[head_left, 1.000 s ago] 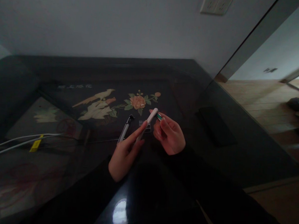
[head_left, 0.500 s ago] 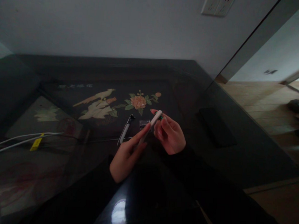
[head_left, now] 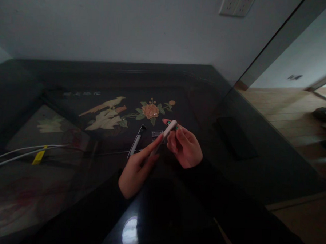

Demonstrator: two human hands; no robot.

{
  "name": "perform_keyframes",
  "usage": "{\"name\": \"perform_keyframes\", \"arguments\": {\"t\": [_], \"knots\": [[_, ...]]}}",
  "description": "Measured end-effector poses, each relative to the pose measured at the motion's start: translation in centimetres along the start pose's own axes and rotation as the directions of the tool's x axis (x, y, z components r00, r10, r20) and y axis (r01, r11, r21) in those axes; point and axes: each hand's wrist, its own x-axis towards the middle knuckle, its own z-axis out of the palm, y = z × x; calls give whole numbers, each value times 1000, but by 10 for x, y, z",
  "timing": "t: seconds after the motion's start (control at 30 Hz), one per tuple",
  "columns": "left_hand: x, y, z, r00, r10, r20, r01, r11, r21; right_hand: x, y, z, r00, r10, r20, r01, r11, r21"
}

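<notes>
My left hand (head_left: 138,166) is closed around a slim white handle (head_left: 168,129) that tilts up and to the right. Close by its upper end, my right hand (head_left: 186,145) pinches a small green and dark piece (head_left: 176,127). Whether that piece touches the handle is hard to tell. On the table just left of the hands lies what looks like a razor (head_left: 136,140), pale with black edges and a small black head; my left hand hides its lower end. A small clear plastic case (head_left: 157,135) sits behind the white handle, partly covered by it.
The dark glossy table (head_left: 202,102) carries a bird-and-flower picture (head_left: 150,111). A flat black object (head_left: 236,138) lies at the right. Pale cables (head_left: 27,152) with a yellow tag (head_left: 39,155) cross the left side. A wall with sockets (head_left: 237,5) stands behind.
Both hands stay almost in place. The fingertips of my right hand and the small green piece have shifted slightly to the left against the white handle.
</notes>
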Motion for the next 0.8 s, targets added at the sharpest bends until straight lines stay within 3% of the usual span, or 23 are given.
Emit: {"name": "perform_keyframes", "arguments": {"t": [0.3,0.8], "knots": [[1,-6,-2,997,-63,-35,63,998,12,-1,-1,1,998,-28,48,28,1000,-13],[-1,-4,0,998,-64,-4,64,998,-17,0,0,0,999,-37,-4,37,998,-48]]}}
